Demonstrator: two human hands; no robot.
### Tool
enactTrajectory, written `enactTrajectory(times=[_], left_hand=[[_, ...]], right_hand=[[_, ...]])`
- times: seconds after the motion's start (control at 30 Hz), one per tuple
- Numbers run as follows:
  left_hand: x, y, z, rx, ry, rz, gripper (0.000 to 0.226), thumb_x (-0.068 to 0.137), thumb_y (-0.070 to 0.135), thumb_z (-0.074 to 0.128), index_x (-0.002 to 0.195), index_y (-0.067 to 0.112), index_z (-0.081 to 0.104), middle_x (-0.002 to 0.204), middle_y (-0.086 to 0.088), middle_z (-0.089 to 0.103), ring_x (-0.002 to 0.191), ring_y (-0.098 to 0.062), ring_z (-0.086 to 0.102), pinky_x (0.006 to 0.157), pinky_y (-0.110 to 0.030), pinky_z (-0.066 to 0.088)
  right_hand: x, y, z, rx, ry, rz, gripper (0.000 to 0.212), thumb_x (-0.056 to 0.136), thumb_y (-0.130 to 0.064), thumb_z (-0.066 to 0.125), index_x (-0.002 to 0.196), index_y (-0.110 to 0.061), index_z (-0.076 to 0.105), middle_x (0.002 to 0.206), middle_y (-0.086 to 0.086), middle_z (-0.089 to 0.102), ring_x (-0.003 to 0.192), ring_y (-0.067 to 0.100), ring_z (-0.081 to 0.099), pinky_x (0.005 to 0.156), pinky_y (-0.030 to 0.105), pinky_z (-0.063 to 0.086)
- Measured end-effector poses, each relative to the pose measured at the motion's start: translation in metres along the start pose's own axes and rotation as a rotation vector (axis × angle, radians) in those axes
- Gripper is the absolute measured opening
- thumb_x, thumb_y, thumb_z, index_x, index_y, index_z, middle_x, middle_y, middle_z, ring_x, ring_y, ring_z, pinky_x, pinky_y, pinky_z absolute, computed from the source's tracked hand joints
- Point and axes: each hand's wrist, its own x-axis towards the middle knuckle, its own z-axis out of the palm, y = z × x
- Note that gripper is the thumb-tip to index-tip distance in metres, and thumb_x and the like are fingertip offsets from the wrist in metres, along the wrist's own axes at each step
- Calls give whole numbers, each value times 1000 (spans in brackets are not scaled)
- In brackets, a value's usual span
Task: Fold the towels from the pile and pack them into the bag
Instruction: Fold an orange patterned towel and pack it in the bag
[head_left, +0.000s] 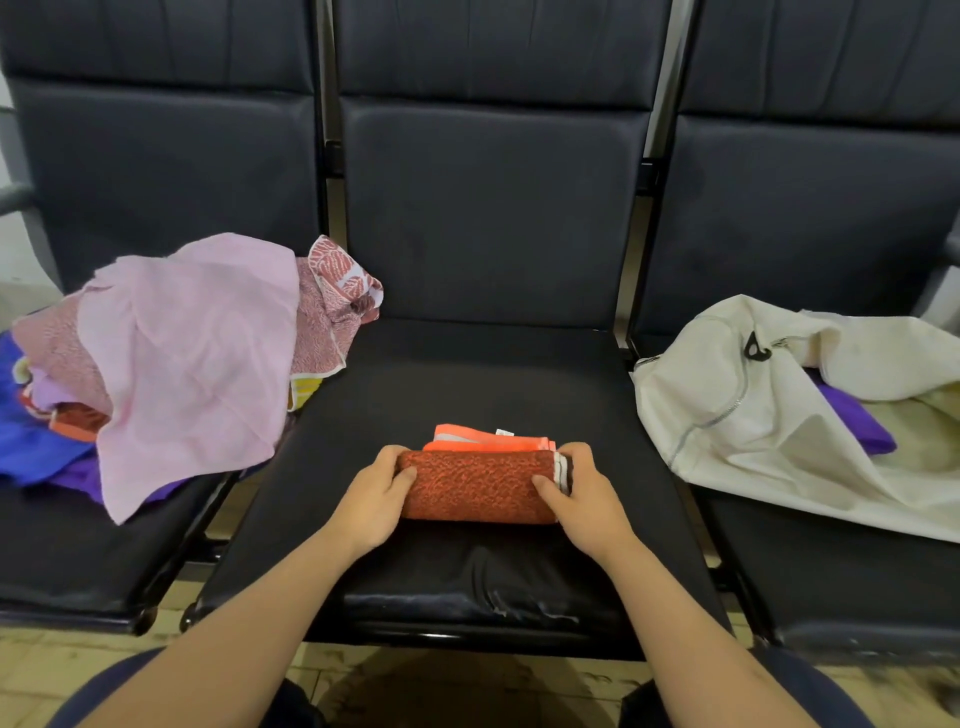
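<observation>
Two bare forearms are seen reaching forward from the bottom edge, and a folded red towel (475, 486) is gripped at its two short ends; the left hand (375, 501) is closed on one end with the thumb on top, and the right hand (576, 501) is closed on the other, where white edging shows; the towel is rested on the middle seat of the bench (488, 577), directly between the hands, with orange layers protruding on its far side; the pile of unfolded towels (192, 358) is heaped well apart beyond the left hand, and the pale bag (769, 410) is lain open beyond the right hand, something purple already being visible inside; the fold is judged almost finished; for the step to be done well, the layers should be pressed flat and their edges squared, and both ends should be held firmly so that nothing unfolds when the bundle is carried to the bag's mouth.
</observation>
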Motion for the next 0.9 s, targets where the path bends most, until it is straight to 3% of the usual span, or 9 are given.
enactTrajectory(times=[0.13, 0.23, 0.37, 0.53, 0.63, 0.73, 0.8, 0.87, 0.9], left_hand=[[4, 3, 7, 117, 45, -4, 33, 104, 24, 34, 127, 8, 50, 111, -13, 64, 103, -27, 61, 87, -30, 44], [6, 5, 12, 156, 68, -25, 44, 104, 28, 33, 143, 7, 38, 124, -18, 60, 112, -30, 58, 96, -31, 41], [7, 3, 14, 64, 8, -18, 65, 96, 41, 51, 149, 12, 28, 135, -12, 54, 125, -26, 50, 107, -33, 36], [9, 11, 10, -101, 60, 35, 57, 98, 20, 52, 150, 16, 29, 139, -8, 51, 127, -18, 48, 100, -17, 31], [14, 9, 18, -25, 4, -5, 55, 98, 23, 51, 149, 15, 31, 140, -11, 49, 127, -22, 48, 104, -23, 32], [13, 9, 27, 112, 127, -2, 43, 90, 19, 64, 129, 13, 48, 128, -11, 42, 105, -27, 56, 97, -33, 43], [15, 11, 28, 271, 208, 232, 24, 81, 11, 72, 101, 11, 60, 115, -9, 43, 91, -28, 56, 83, -41, 51], [21, 4, 23, 401, 148, 467, 12, 78, 16, 69, 87, 11, 64, 106, -5, 53, 85, -27, 59, 74, -42, 54], [22, 4, 18, 406, 46, 476, 19, 81, 27, 62, 94, 12, 65, 109, -1, 55, 91, -24, 60, 80, -41, 54]], right_hand=[[4, 0, 4, -75, 39, 32, 27, 94, -40, 57, 107, -21, 44, 96, -6, 61, 83, 12, 59, 63, 22, 41], [6, 0, 11, -149, 76, 88, 28, 93, -42, 56, 98, -20, 38, 95, 2, 64, 81, 20, 61, 65, 29, 42], [7, -3, 19, -194, 137, 135, 29, 93, -33, 56, 102, -16, 35, 93, 6, 60, 85, 28, 63, 64, 31, 39], [6, -9, 21, -250, 177, 92, 32, 93, -25, 47, 123, -17, 37, 102, 5, 56, 91, 32, 61, 66, 32, 37], [5, -9, 24, -576, 203, 142, 40, 90, -33, 50, 126, -17, 42, 113, 9, 48, 98, 31, 56, 70, 35, 41], [11, -5, 29, -648, 272, 86, 36, 78, -23, 67, 111, -14, 56, 113, 11, 51, 93, 33, 56, 70, 39, 46], [14, -4, 32, -615, 294, -138, 20, 67, -8, 64, 85, -16, 62, 95, 8, 57, 75, 32, 59, 58, 37, 46], [16, -1, 29, -596, 218, -320, 13, 71, -8, 53, 76, -17, 61, 87, 4, 58, 74, 30, 61, 59, 36, 46], [15, -1, 23, -552, 129, -312, 12, 79, -13, 52, 83, -17, 62, 94, 3, 58, 83, 28, 61, 68, 36, 47]])
